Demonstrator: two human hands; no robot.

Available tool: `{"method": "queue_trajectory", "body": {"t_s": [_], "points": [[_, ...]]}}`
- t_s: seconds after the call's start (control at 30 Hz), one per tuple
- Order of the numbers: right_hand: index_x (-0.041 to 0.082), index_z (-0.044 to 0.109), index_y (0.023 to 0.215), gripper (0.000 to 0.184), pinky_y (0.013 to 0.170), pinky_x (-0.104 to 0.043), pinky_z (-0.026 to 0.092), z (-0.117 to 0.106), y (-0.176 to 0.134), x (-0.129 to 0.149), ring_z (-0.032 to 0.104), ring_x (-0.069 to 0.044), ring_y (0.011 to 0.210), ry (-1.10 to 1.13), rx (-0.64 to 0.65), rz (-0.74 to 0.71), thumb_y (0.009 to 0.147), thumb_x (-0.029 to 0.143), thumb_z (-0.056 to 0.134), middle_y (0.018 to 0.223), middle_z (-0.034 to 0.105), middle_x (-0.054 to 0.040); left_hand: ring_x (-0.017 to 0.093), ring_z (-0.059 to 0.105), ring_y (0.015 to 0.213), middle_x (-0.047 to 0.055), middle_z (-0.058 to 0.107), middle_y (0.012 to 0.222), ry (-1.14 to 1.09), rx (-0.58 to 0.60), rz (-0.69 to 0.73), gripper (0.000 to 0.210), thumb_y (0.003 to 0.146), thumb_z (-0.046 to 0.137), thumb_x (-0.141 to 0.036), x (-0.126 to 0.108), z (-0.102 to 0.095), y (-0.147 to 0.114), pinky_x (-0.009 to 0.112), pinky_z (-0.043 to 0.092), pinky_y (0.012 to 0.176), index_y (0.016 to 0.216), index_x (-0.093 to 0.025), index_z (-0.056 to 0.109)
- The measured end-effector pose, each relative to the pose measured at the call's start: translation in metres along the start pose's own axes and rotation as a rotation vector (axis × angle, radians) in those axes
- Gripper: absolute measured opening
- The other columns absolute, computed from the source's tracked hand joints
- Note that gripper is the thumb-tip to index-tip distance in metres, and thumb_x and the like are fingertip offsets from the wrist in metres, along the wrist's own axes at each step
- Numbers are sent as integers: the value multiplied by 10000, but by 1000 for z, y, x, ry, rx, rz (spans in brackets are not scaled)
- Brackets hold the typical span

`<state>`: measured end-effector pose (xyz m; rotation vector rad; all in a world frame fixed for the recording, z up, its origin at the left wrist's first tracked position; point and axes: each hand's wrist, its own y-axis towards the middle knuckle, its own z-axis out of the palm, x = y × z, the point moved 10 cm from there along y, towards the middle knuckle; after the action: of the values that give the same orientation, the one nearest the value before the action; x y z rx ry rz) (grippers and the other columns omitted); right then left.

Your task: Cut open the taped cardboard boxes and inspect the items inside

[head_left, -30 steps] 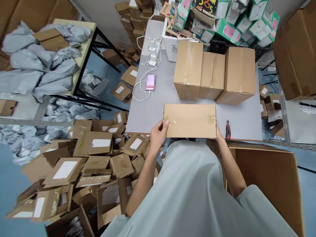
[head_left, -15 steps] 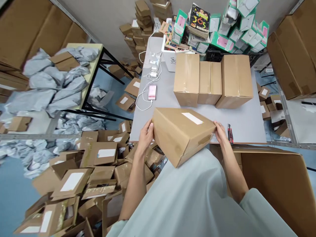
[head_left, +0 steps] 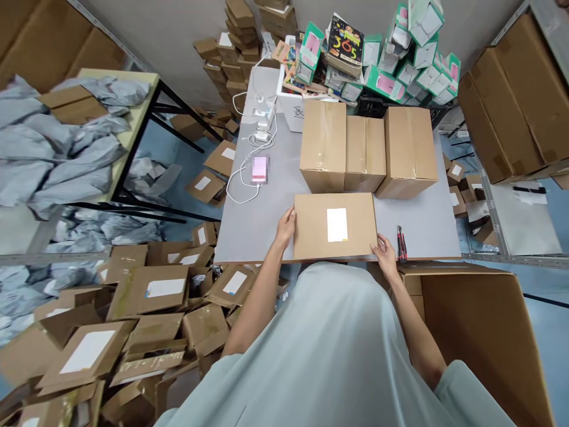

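Observation:
A cardboard box (head_left: 311, 228) with a white label on its upper face lies at the front edge of the grey table (head_left: 262, 222). My left hand (head_left: 285, 228) grips its left side, fingers against the edge. At the lower right corner, my right hand (head_left: 384, 254) pinches the box between thumb and fingers. Just right of that hand lies a utility knife (head_left: 401, 244) with a red and black handle. Behind the held box stand a taped box (head_left: 323, 142), a narrower box (head_left: 365, 148) and another taped box (head_left: 409, 148).
A phone (head_left: 259, 170) on a white cable and a power strip (head_left: 265, 115) lie on the left of the table. Books fill a white bin (head_left: 293, 112) at the back. Discarded boxes (head_left: 166, 290) cover the floor at left; a large open carton (head_left: 471, 332) stands at right.
The box has come from a tilted position above my lap to lying level at the table's front edge, label facing up. Both hands still hold it. The view has shifted right.

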<state>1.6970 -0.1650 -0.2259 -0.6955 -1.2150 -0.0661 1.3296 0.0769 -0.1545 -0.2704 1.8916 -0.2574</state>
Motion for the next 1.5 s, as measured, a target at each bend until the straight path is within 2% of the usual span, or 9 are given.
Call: {"method": "queue_trajectory", "body": {"t_s": [0.13, 0.33, 0.5, 0.6, 0.7, 0.9, 1.2, 1.37, 1.5], "points": [[263, 706, 1437, 891, 1398, -629, 361, -5, 0, -13, 548, -400, 1607, -17, 40, 43, 711, 712, 959, 1624, 673, -161, 298, 609, 1561, 187, 646, 1663, -19, 15, -142, 618, 1075, 623, -611, 23, -12, -23, 492, 468, 1309, 1513, -184, 705], [313, 690, 1556, 1058, 1374, -635, 375, 3, -11, -28, 510, -409, 1637, -68, 276, 126, 614, 618, 1062, 1677, 636, -132, 371, 707, 1445, 218, 786, 1453, 8, 56, -362, 637, 1120, 519, -658, 73, -25, -104, 621, 522, 1256, 1419, -151, 761], [283, 712, 1551, 943, 1354, -596, 415, 1, -12, -9, 604, -381, 1527, -203, 282, 8, 770, 772, 912, 1532, 728, -121, 373, 701, 1460, 206, 817, 1391, 11, 39, -340, 805, 1113, 394, -777, 76, -30, -137, 569, 485, 1313, 1350, -131, 812], [264, 778, 1461, 784, 1260, -501, 527, 0, -7, 32, 699, -306, 1286, -323, 216, -138, 895, 807, 789, 1292, 752, -101, 354, 625, 1550, 170, 768, 1506, 17, -13, -221, 858, 1063, 441, -848, 43, -45, -127, 529, 428, 1361, 1402, -145, 799], [246, 818, 1380, 701, 1079, -421, 603, 5, 3, 80, 678, -254, 1064, -422, 117, -265, 997, 811, 659, 1044, 678, -57, 361, 639, 1534, 150, 735, 1561, 58, -60, 13, 785, 966, 711, -777, -13, -57, -110, 510, 464, 1341, 1430, -149, 794], [180, 886, 1085, 917, 804, -340, 502, 22, 34, 119, 571, -227, 795, -581, -84, -270, 995, 964, 420, 801, 522, -10, 359, 781, 1326, 145, 829, 1389, 190, -123, 117, 613, 970, 787, -587, -62, -48, -80, 500, 597, 1208, 1366, -121, 831], [211, 885, 1071, 754, 955, -381, 531, 23, 55, 105, 684, -280, 978, -429, -116, -244, 987, 883, 555, 922, 734, -81, 353, 777, 1317, 188, 826, 1378, 119, -157, 171, 584, 992, 765, -588, -59, -38, -64, 498, 598, 1189, 1321, -110, 829], [231, 842, 1184, 789, 1037, -443, 602, 7, 71, 44, 739, -334, 1190, -161, -58, 7, 914, 924, 579, 1227, 829, -147, 339, 796, 1216, 196, 843, 1298, 71, -171, 100, 686, 950, 806, -611, -43, -51, -47, 476, 648, 1088, 1428, -120, 786], [210, 825, 1118, 813, 1077, -512, 623, 3, 69, -4, 749, -378, 1242, -143, -39, 162, 805, 944, 672, 1222, 838, -179, 315, 806, 1088, 185, 855, 1201, 11, -209, -10, 731, 852, 885, -606, -27, -79, -25, 465, 664, 1026, 1391, -118, 805]]}}
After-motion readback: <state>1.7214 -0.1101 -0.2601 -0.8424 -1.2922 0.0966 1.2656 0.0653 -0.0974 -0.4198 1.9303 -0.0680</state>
